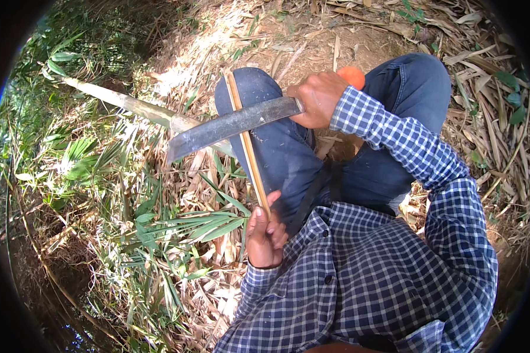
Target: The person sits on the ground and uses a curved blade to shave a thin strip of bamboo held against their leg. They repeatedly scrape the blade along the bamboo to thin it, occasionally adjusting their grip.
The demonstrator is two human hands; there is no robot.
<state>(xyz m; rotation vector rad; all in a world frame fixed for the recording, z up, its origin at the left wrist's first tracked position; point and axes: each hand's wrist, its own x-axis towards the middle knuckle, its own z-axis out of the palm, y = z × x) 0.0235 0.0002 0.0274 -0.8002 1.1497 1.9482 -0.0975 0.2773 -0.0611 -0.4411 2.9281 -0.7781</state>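
My right hand (316,99) is closed round the handle of a machete, whose orange end (351,76) sticks out past my fist. The machete's dark, broad blade (235,125) points left and lies across a narrow split bamboo strip (251,159). Between thumb and fingers, my left hand (265,234) grips the near end of this strip. The strip runs up and slightly left over my bent left knee (250,88), its pale inner side showing. Where exactly the edge meets the strip, I cannot tell.
A long bamboo pole (121,101) slants in from the upper left, its near end behind the blade and my left leg. Green palm leaves (209,226) and undergrowth fill the left side. Dry bamboo leaves (483,76) litter the ground at right, with bare soil (312,47) ahead.
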